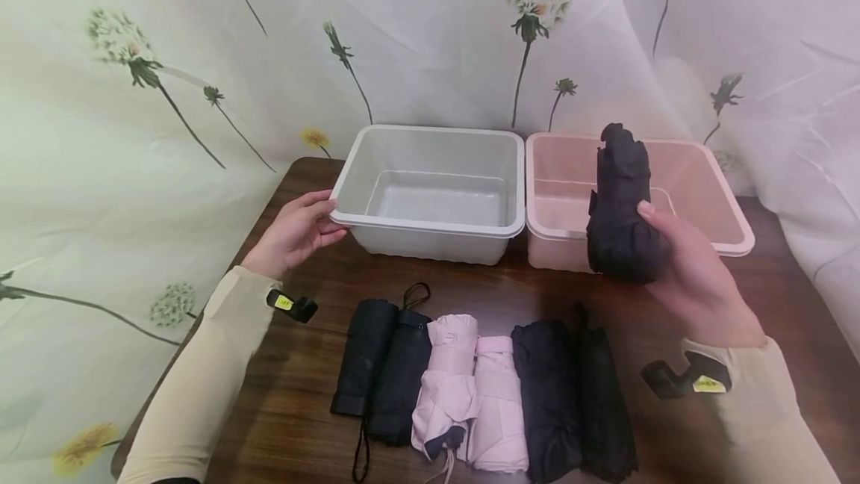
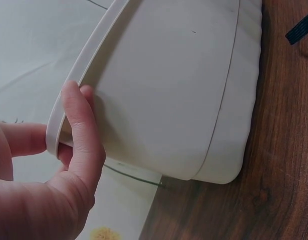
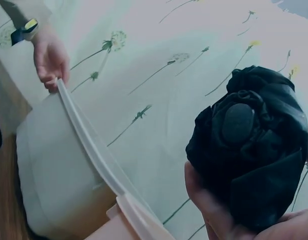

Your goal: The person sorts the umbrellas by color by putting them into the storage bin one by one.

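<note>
- At right, our right hand (image 1: 695, 278) grasps a black umbrella (image 1: 623, 200); we should hold it snugly.
- At centre-left, our left hand (image 1: 292, 234) pinches the white bin (image 1: 430, 243), best lightly.

A pale cloth (image 1: 430, 36) (flower-printed, slightly creased) hangs behind the brown wood-grained table (image 1: 292, 372).

- Head view: bright, soft, faintly hazy; greenish cast at left, pinkish toward the upper right.
- Pale sheen, centre, inside the white bin (image 1: 430, 230).
- Left wrist view: dimmer, greyer; soft shadow beside the left hand (image 2: 66, 187).
- Right wrist view: bluish, brightest along the top; black umbrella (image 3: 254, 155) darkly shaded.
</note>
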